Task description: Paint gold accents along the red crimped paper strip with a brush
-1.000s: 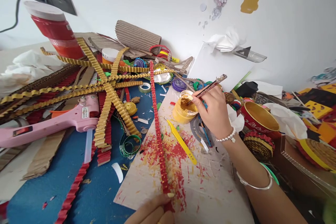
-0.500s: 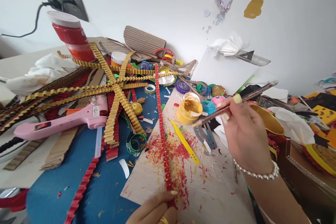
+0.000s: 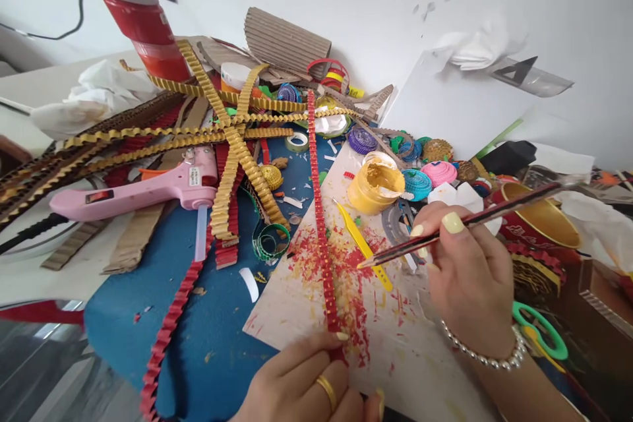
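My left hand [image 3: 306, 379] pinches the near end of a red corrugated cardboard strip [image 3: 319, 211], which runs away from me over a paint-stained board [image 3: 291, 303]. A slim dark paintbrush [image 3: 475, 216] is held in my right hand [image 3: 467, 277], its tip pointing left, above a pair of yellow tweezers [image 3: 363, 244] and apart from the strip. An open jar of yellow paint [image 3: 370, 191] stands beyond the brush tip.
A pink glue gun [image 3: 138, 194] lies at the left, near crossed gold corrugated strips [image 3: 232, 138]. Coiled paper discs [image 3: 363, 140] sit behind the jar. Green-handled scissors [image 3: 541, 330] lie at the right, and red paint jars [image 3: 138, 26] are stacked at the back left.
My right hand has moved the brush tip down, away from beside the paint jar, toward the red strip. The view has shifted downward; my left hand still grips the strip's near end.
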The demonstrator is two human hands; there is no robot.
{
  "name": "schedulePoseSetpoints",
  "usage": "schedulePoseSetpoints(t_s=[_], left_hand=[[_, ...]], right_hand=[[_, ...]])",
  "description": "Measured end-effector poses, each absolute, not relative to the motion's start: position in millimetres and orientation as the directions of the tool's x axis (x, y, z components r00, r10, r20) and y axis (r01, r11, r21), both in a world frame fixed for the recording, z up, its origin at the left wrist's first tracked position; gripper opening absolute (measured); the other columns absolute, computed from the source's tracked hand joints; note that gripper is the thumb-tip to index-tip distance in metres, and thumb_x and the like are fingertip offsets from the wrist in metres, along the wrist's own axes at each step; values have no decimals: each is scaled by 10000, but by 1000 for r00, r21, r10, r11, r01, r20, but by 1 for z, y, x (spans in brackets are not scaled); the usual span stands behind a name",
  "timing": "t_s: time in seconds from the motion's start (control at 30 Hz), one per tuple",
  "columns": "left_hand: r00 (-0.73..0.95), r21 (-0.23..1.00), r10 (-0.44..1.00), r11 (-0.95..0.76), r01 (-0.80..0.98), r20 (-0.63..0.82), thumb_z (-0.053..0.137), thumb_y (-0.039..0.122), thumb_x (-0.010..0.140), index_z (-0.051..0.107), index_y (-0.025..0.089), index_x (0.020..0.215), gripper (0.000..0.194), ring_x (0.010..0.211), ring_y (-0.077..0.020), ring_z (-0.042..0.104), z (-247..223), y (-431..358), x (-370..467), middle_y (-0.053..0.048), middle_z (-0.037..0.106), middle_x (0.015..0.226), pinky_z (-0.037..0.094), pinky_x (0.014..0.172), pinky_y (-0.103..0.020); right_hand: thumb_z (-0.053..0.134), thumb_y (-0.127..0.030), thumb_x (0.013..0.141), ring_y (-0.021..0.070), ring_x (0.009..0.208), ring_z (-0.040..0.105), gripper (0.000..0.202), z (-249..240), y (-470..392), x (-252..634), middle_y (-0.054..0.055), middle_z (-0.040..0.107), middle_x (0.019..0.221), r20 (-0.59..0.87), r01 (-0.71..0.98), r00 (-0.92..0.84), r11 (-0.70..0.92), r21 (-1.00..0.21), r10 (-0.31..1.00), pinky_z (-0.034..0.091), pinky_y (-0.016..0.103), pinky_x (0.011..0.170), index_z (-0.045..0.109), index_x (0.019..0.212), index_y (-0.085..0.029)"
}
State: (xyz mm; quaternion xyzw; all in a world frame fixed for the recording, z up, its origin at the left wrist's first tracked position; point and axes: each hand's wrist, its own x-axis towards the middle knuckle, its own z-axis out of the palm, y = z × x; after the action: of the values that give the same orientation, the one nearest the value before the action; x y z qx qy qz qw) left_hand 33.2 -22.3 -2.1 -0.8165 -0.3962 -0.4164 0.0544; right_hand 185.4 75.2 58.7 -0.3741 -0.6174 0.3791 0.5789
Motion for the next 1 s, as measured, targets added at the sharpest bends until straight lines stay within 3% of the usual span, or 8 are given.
schedulePoseSetpoints(t_s=[0.13,0.33,1.0], left_hand=[[311,296,635,-665,685,707,392,127,942,430,178,496,451,451,-32,453,1,-24,34,74,440,472,515,843,-143],[303,317,645,-663,679,701,394,116,930,438,180,495,442,468,-37,478,5,-26,34,68,458,482,520,832,-147],[289,346,670,-646,680,684,406,111,911,454,183,492,428,446,-45,458,7,-28,36,63,449,474,537,768,-152]], right_hand=[[496,-234,925,139,642,518,204,54,64,182,-6,569,689,547,112,-208,576,-810,811,418,290,579,663,808,-219],[499,-110,867,144,629,551,149,54,60,182,-9,583,670,513,221,-409,627,-747,755,439,317,606,603,813,-202],[480,-79,804,123,550,562,162,59,60,178,-4,598,605,501,211,-552,694,-689,666,472,279,543,567,731,-194]])
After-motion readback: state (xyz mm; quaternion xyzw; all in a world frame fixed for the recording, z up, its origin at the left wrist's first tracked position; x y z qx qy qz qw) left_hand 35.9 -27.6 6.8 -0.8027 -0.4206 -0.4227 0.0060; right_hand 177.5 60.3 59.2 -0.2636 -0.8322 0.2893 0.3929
